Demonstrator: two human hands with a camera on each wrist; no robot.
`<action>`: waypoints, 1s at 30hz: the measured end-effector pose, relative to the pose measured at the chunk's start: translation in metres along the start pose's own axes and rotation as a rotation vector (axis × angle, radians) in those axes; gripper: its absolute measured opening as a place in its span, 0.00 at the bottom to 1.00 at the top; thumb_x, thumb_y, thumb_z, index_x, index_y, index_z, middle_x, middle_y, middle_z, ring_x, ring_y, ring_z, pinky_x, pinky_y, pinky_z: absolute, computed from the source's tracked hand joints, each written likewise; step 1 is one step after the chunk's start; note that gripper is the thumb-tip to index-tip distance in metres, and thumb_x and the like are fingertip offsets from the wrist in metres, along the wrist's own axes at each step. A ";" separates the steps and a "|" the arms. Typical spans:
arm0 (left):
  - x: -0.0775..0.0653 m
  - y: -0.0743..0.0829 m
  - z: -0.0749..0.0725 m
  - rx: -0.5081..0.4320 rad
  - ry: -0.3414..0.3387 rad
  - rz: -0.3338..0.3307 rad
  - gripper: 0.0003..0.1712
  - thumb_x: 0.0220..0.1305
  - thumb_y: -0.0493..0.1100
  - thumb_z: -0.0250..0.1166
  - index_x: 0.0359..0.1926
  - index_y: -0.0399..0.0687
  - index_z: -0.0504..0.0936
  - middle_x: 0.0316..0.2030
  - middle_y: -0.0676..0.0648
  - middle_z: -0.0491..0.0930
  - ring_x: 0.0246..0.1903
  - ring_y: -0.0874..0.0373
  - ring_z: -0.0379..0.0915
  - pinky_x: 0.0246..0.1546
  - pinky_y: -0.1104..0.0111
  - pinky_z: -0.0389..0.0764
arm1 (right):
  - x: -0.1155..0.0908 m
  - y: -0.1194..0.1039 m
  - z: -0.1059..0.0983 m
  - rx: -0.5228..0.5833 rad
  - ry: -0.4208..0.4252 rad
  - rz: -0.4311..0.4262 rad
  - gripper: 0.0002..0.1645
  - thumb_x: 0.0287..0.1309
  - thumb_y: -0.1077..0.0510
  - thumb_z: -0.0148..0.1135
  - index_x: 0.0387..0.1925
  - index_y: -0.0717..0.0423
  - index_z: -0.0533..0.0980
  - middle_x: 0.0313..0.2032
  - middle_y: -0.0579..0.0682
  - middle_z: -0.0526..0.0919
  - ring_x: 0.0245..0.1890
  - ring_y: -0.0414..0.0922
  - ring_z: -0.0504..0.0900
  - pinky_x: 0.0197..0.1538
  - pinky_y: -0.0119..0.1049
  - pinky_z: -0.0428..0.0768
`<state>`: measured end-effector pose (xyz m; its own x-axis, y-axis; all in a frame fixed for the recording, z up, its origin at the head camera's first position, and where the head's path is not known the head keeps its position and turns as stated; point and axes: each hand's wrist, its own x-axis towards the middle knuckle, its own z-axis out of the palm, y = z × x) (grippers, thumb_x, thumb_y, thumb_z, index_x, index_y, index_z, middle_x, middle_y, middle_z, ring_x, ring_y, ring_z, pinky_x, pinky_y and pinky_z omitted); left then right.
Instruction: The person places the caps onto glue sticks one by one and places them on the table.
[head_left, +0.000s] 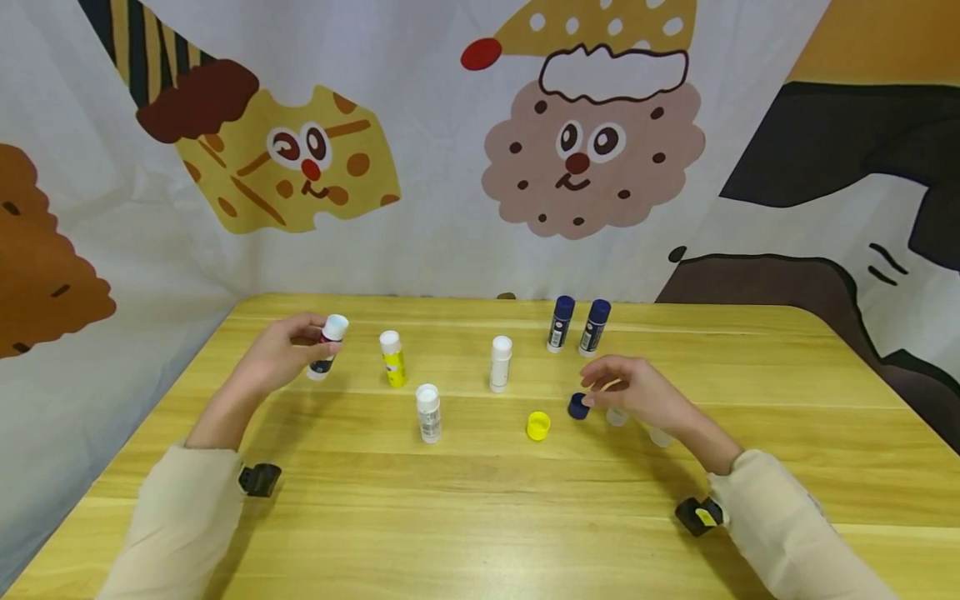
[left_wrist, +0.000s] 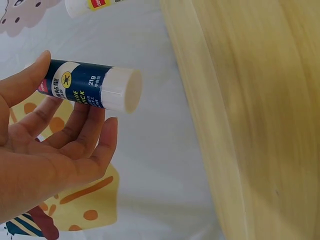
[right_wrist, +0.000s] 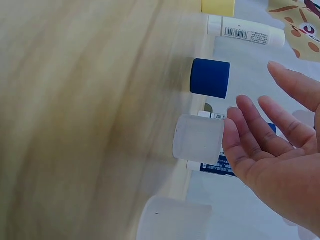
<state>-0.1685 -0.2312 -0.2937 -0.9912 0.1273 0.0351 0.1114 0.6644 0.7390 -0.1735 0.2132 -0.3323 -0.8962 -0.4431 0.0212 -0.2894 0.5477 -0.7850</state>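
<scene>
My left hand [head_left: 281, 354] grips a glue stick [left_wrist: 82, 82] with a dark blue label, tilted in the head view, its white end [head_left: 336, 327] above the fingers. My right hand [head_left: 637, 392] is over the table, fingers loosely bent and holding nothing. Close by its fingertips in the head view stands a dark blue cap [head_left: 577, 407]. Beneath this hand are two translucent caps, one [right_wrist: 199, 139] beside the fingers in the right wrist view and the other [right_wrist: 175, 220] nearer the camera. A yellow cap [head_left: 537, 427] stands left of the blue one.
Between the hands stand a yellow glue stick [head_left: 393, 360] and two white glue sticks, one nearer [head_left: 429, 415] and one farther back [head_left: 500, 365]. Two blue-capped glue sticks, left [head_left: 560, 325] and right [head_left: 595, 328], stand near the table's back edge. A printed cloth [head_left: 442, 167] hangs behind.
</scene>
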 end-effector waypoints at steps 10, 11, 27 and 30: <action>-0.002 0.004 0.003 0.013 0.006 0.021 0.22 0.62 0.45 0.61 0.51 0.34 0.73 0.44 0.35 0.75 0.45 0.43 0.72 0.40 0.56 0.75 | -0.004 -0.001 0.002 0.039 -0.011 -0.007 0.19 0.54 0.63 0.63 0.46 0.69 0.73 0.42 0.60 0.78 0.42 0.51 0.76 0.43 0.34 0.76; -0.002 0.004 0.003 0.015 0.005 0.020 0.21 0.62 0.44 0.61 0.51 0.34 0.73 0.44 0.35 0.75 0.45 0.44 0.72 0.41 0.55 0.75 | -0.004 0.000 0.002 0.041 -0.010 -0.006 0.19 0.53 0.63 0.63 0.46 0.69 0.73 0.42 0.60 0.78 0.42 0.51 0.76 0.43 0.34 0.76; -0.007 0.010 0.006 0.030 -0.004 0.031 0.21 0.61 0.44 0.62 0.50 0.35 0.73 0.43 0.36 0.76 0.45 0.43 0.72 0.38 0.58 0.76 | -0.002 0.003 0.005 0.032 -0.040 0.001 0.19 0.50 0.64 0.65 0.44 0.68 0.74 0.41 0.58 0.78 0.41 0.51 0.77 0.40 0.34 0.77; -0.009 0.012 0.007 0.026 -0.009 0.038 0.21 0.61 0.44 0.62 0.51 0.35 0.74 0.43 0.37 0.76 0.45 0.44 0.72 0.37 0.59 0.77 | -0.002 0.003 0.005 0.037 -0.049 0.016 0.19 0.50 0.65 0.65 0.45 0.68 0.74 0.41 0.58 0.78 0.40 0.52 0.77 0.38 0.34 0.77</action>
<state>-0.1579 -0.2191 -0.2895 -0.9857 0.1589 0.0564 0.1505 0.6781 0.7194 -0.1712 0.2123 -0.3383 -0.8830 -0.4689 -0.0213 -0.2614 0.5289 -0.8074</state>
